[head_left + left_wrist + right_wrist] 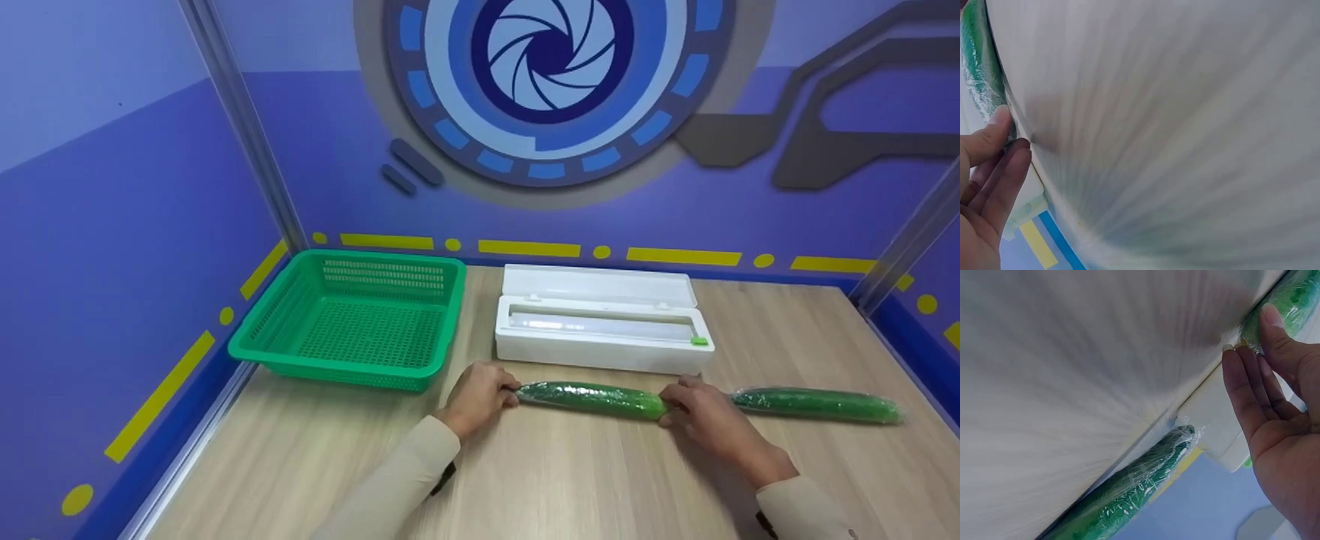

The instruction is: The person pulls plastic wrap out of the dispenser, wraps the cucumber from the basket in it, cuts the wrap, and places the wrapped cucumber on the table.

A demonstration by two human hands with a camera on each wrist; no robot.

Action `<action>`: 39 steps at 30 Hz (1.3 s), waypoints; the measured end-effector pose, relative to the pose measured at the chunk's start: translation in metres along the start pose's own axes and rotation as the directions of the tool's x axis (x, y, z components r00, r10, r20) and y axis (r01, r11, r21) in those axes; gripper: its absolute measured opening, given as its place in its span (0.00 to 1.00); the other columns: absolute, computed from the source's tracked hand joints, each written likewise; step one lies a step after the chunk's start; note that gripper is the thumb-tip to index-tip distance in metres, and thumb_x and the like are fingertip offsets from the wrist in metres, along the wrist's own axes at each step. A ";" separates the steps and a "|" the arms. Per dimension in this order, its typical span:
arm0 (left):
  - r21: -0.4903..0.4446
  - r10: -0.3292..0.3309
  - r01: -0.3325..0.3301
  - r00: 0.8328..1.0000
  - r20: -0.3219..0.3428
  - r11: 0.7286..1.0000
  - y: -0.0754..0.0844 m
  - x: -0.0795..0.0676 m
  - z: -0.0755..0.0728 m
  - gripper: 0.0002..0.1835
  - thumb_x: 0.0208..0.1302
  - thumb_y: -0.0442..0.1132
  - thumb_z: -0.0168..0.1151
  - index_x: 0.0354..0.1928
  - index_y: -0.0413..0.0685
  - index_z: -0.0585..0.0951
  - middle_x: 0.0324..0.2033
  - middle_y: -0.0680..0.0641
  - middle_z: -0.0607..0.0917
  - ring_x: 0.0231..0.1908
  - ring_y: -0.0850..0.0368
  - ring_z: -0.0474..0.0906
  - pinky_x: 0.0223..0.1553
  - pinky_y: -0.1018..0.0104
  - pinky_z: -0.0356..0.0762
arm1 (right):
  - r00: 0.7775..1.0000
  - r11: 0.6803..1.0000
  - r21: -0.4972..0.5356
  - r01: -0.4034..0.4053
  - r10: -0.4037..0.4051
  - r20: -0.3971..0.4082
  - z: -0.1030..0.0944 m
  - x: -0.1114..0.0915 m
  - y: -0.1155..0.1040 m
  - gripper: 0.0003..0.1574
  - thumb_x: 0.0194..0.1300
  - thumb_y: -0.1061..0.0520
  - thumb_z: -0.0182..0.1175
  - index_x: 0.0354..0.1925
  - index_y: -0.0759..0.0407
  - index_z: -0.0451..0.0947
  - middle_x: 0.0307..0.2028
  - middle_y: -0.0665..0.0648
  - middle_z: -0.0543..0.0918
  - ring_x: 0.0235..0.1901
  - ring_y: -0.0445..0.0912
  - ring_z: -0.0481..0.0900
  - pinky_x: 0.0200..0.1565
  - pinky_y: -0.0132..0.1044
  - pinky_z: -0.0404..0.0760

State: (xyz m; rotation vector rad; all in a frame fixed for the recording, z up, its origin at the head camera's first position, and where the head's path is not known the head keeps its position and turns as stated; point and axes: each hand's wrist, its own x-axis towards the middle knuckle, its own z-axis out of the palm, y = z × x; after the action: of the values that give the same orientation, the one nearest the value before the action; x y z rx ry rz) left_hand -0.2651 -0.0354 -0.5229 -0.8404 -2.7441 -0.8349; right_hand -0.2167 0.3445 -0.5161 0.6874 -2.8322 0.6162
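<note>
A cucumber (592,397) in clear plastic wrap lies on the table between the two hands. The left hand (480,396) pinches the gathered wrap at its left end; in the left wrist view the thumb (997,121) and fingertips meet on the twisted film. At the lighter right end, the right hand (709,416) holds the tip between thumb and fingers. A second wrapped cucumber (821,405) lies to the right, just past the right hand, and shows low in the right wrist view, its film (1145,478) wrinkled and shiny.
Behind the cucumber stands a white cling film box (600,354), its lid (600,285) tipped back, a film roll inside and a small green slider at its right. A green plastic basket (442,330) sits at the back left. Blue printed walls enclose the wooden table (570,480).
</note>
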 end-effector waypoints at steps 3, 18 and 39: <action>-0.002 0.013 -0.013 1.000 -0.014 1.000 0.000 0.001 -0.002 0.06 0.62 0.32 0.78 0.40 0.42 0.94 0.36 0.51 0.92 0.39 0.61 0.87 0.43 0.67 0.85 | 0.999 0.999 -0.007 -0.045 0.045 0.018 -0.001 0.002 -0.002 0.18 0.59 0.65 0.78 0.46 0.64 0.84 0.36 0.50 0.83 0.36 0.46 0.82 0.41 0.49 0.84; -0.102 -0.080 0.079 0.997 -0.002 0.992 0.003 -0.002 0.000 0.03 0.61 0.27 0.76 0.34 0.42 0.93 0.31 0.54 0.90 0.35 0.65 0.84 0.40 0.70 0.83 | 0.992 0.992 0.040 -0.117 0.114 0.058 -0.005 -0.001 -0.005 0.15 0.59 0.66 0.78 0.36 0.52 0.82 0.34 0.44 0.80 0.34 0.39 0.75 0.38 0.42 0.80; -0.206 -0.064 0.081 0.994 0.085 0.975 0.024 0.001 0.010 0.07 0.49 0.34 0.86 0.28 0.47 0.93 0.25 0.59 0.90 0.28 0.75 0.78 0.34 0.77 0.77 | 0.985 0.990 0.082 -0.113 0.100 0.143 -0.025 -0.020 0.019 0.15 0.58 0.63 0.79 0.37 0.51 0.82 0.33 0.41 0.81 0.32 0.36 0.74 0.36 0.37 0.78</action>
State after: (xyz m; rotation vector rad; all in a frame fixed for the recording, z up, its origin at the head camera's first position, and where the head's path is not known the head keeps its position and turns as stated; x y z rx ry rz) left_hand -0.2522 -0.0129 -0.5200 -0.8284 -2.8047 -1.1447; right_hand -0.2068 0.3785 -0.5050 0.6185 -3.0016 0.7449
